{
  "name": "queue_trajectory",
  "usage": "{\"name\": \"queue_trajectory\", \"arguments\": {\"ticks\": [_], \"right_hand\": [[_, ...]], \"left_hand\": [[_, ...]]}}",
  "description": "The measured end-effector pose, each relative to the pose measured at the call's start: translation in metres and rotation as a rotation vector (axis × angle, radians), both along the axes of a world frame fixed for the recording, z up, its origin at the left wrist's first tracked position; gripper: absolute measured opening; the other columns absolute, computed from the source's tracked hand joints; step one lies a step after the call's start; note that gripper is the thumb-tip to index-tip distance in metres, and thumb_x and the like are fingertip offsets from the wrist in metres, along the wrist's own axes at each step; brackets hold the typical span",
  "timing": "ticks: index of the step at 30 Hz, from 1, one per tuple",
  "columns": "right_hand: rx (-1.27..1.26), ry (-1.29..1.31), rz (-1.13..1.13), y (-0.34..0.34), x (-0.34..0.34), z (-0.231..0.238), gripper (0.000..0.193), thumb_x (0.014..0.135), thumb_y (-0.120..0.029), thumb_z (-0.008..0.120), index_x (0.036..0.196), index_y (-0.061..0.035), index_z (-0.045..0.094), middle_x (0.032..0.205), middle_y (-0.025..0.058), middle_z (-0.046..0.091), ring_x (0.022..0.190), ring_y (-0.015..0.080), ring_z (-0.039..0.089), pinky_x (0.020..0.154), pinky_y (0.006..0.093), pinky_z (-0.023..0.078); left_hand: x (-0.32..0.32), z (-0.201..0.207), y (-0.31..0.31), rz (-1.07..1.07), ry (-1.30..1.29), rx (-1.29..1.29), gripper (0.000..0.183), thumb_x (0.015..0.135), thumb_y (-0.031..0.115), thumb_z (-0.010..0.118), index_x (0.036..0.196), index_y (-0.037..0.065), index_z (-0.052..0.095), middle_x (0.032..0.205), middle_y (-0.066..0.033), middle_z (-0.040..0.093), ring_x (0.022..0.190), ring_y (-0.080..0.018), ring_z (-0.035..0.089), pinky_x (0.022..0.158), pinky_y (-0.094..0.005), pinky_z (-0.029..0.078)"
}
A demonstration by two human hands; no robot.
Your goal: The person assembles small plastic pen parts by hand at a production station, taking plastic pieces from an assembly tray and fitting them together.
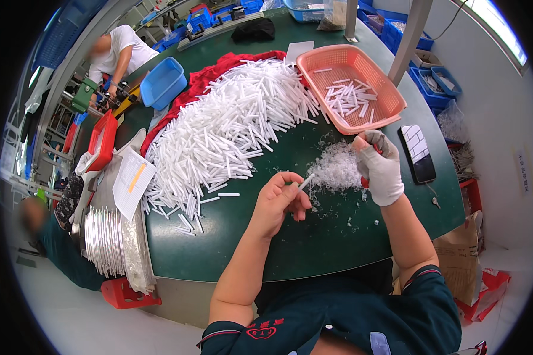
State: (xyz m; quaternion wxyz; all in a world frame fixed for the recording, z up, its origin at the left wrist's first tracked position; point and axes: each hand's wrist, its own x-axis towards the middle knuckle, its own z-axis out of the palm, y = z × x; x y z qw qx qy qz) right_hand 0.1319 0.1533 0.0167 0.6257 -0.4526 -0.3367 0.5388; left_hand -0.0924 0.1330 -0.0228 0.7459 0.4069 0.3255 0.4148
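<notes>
My left hand (pixel 278 201) pinches a thin white plastic tube (pixel 306 181) between thumb and fingers, its far end pointing at a heap of clear plastic scraps (pixel 336 165). On the other side of that heap my right hand (pixel 382 168), in a white glove with some fingertips bare, is closed round a red-handled tool (pixel 365 182). Most of the tool is hidden by the palm, so its kind does not show. Beyond my left hand a large pile of similar white tubes (pixel 219 130) lies on a red cloth (pixel 234 59). A pink plastic basket (pixel 391 107) past my right hand holds more tubes.
A phone (pixel 417 154) lies right of my gloved hand on the green table (pixel 207 254). Blue bin (pixel 163 83), red bin (pixel 103 139) and a paper sheet (pixel 134 183) are at left. A metal post (pixel 410 44) rises behind the basket. Other people (pixel 127 50) work at left.
</notes>
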Motion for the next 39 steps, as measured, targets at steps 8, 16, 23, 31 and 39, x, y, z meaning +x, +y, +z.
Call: {"name": "queue_trajectory", "arguments": {"ticks": [8,16,23,31,39], "right_hand": [[0.132,-0.448,0.215,0.003,-0.004,-0.02,0.02,0.081,-0.01,0.073,0.091,-0.0013,0.059,0.07,-0.0044,0.049,0.064,0.0035,0.039,0.056,0.0196,0.036],[0.294,-0.788,0.512,-0.01,-0.02,-0.017,0.038,0.073,-0.015,0.076,0.107,-0.0043,0.064,0.069,0.009,0.059,0.059,0.0136,0.049,0.058,0.0274,0.044],[0.421,-0.811,0.382,-0.012,-0.028,-0.016,0.014,0.077,-0.01,0.071,0.087,-0.0032,0.064,0.066,0.0105,0.059,0.054,0.0183,0.052,0.054,0.0291,0.044],[0.437,-0.753,0.231,-0.005,-0.023,-0.024,0.012,0.078,-0.007,0.071,0.086,-0.0028,0.063,0.068,0.0089,0.061,0.055,0.0162,0.052,0.054,0.027,0.044],[0.255,-0.901,0.283,-0.003,-0.01,-0.019,0.021,0.075,-0.013,0.075,0.089,-0.0029,0.063,0.071,0.0115,0.062,0.058,0.0174,0.057,0.058,0.0282,0.047]], "left_hand": [[0.002,-0.006,0.001,0.111,0.018,0.015,0.017,0.092,0.017,0.055,0.104,0.007,0.046,0.07,-0.0112,0.062,0.053,-0.0161,0.058,0.046,-0.0235,0.044],[0.005,-0.004,-0.001,0.051,0.133,0.098,0.022,0.091,0.013,0.057,0.103,0.009,0.039,0.066,-0.0077,0.06,0.048,-0.0114,0.051,0.044,-0.0215,0.039],[0.003,-0.005,0.001,0.053,0.027,-0.043,0.016,0.092,0.017,0.056,0.101,0.008,0.045,0.063,-0.008,0.058,0.046,-0.0128,0.051,0.042,-0.022,0.038],[0.004,-0.003,0.001,0.168,0.018,-0.093,0.011,0.091,0.013,0.053,0.1,0.008,0.048,0.063,-0.0095,0.059,0.045,-0.014,0.051,0.04,-0.0231,0.039],[0.001,-0.004,0.001,0.236,0.092,0.017,0.017,0.091,0.014,0.056,0.103,0.007,0.048,0.064,-0.0088,0.06,0.046,-0.0128,0.052,0.041,-0.0221,0.04]]}}
